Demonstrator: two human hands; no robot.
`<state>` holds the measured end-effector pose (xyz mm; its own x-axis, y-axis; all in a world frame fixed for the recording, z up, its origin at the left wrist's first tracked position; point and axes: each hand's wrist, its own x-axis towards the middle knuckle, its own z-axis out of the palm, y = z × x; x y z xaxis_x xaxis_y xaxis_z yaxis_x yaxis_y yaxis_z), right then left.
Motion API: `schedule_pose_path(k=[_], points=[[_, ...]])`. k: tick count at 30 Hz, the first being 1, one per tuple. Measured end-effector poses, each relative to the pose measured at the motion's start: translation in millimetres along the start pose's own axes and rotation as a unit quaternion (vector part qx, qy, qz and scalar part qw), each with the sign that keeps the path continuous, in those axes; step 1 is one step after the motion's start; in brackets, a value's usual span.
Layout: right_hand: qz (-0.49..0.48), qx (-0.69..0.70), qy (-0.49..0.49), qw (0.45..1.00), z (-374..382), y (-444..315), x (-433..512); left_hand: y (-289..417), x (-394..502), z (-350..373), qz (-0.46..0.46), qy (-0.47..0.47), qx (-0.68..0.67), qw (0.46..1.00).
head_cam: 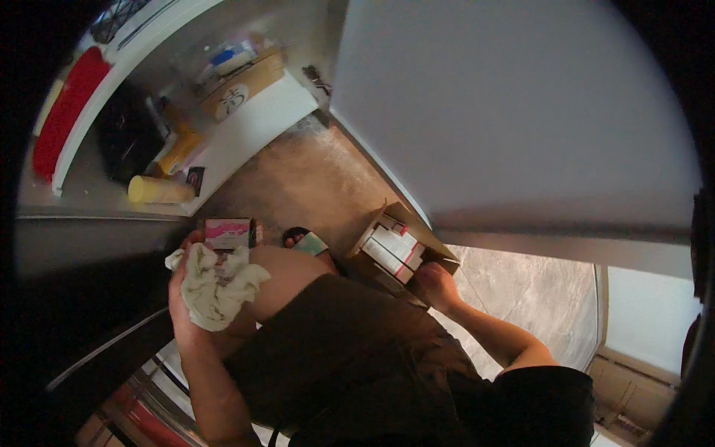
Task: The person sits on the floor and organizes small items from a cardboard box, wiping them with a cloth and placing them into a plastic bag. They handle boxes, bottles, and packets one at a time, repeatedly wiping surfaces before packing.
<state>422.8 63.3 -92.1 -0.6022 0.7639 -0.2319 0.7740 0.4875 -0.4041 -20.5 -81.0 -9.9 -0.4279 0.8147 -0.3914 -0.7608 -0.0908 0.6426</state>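
My left hand [184, 279] holds a crumpled whitish cloth [218, 296], its folds spilling over the fingers. Just beyond it is a box with a pink and white face [228, 233]. On the right, my right hand [435, 284] reaches into the near right corner of an open cardboard box [366, 268] on the floor. White boxes with red edges [391, 251] lie inside it, with a dark line across them. The fingertips of my right hand are hidden, so whether they grip anything is unclear.
A large grey panel [514, 123] rises at the right. The shelf [251, 139] at upper left bears a yellow cup [159, 190], a cardboard carton [246, 84] and a black item [131, 134]. Red material [72, 112] is above. My sandalled foot [304, 241] stands on the brown floor [279, 184].
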Motion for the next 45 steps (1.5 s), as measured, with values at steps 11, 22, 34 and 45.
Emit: schedule_pose_path(k=[11, 22, 34, 45], points=[[0.527, 0.472, -0.069, 0.703, 74, 114, -32, -12, 3, -46, 0.031, 0.044, 0.073, 0.996], [0.354, 0.469, -0.011, 0.809, 84, 95, 7, -15, -24, -7, 0.052, 0.014, -0.061, 0.997], [0.264, 0.641, 0.072, 0.717, 67, 78, 14, -14, -10, 5, -0.018, 0.036, -0.121, 0.992], [0.238, 0.653, -0.020, 0.719, 119, 24, 146, -14, -13, -2, -0.053, -0.018, -0.178, 0.982]])
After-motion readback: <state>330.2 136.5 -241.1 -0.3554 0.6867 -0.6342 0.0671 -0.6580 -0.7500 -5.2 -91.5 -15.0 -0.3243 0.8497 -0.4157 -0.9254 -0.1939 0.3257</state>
